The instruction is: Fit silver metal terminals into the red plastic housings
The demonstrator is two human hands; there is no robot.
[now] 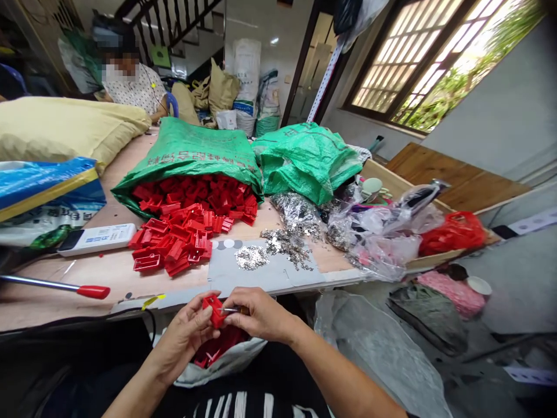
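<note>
My left hand (185, 334) is closed on a small red plastic part (214, 309), held just in front of the table edge over my lap. My right hand (256, 313) pinches a small metal piece (230, 310) against that part. Below both hands a white bag (226, 363) on my lap holds more red parts. On the table ahead, a heap of red plastic parts (187, 223) spills from a green sack (191, 154). Small silver metal clips (251, 256) lie in piles on a grey sheet (226, 270).
A white remote (98, 238) and a metal rod with a red tip (56, 285) lie at the left. A second green sack (304, 159), clear plastic bags (378, 232) and a red bag (452, 232) crowd the right. Another person (130, 81) sits at the far end.
</note>
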